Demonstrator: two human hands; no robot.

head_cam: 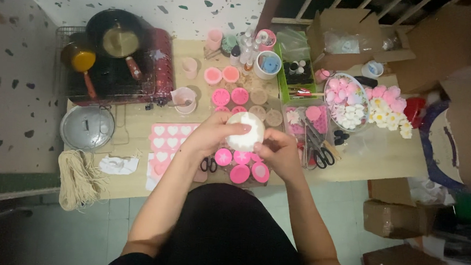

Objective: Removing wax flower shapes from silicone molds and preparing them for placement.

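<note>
A: What lay at the far left of the table [384, 162]?

B: A bundle of pale string [77, 179] hung over the near edge, with a glass pot lid [87, 127] behind it and a dark pan [117, 35] on a wire rack [109, 83].

A: And nearer the middle?

B: A pink tray of heart moulds [166, 139] lay just left of the hands. The left hand [211, 134] was curled around the left side of a round white mould [244, 132], fingers pressed against it. The right hand [277, 151] gripped its lower right edge, fingers closed on the rim. The mould was held between both hands above small round pink moulds [240, 173].

A: To the right?

B: Black-handled scissors [320, 156] lay in a clear box, then a bowl of pink and white flowers [347, 101], and cardboard boxes [397, 219] on the floor.
</note>
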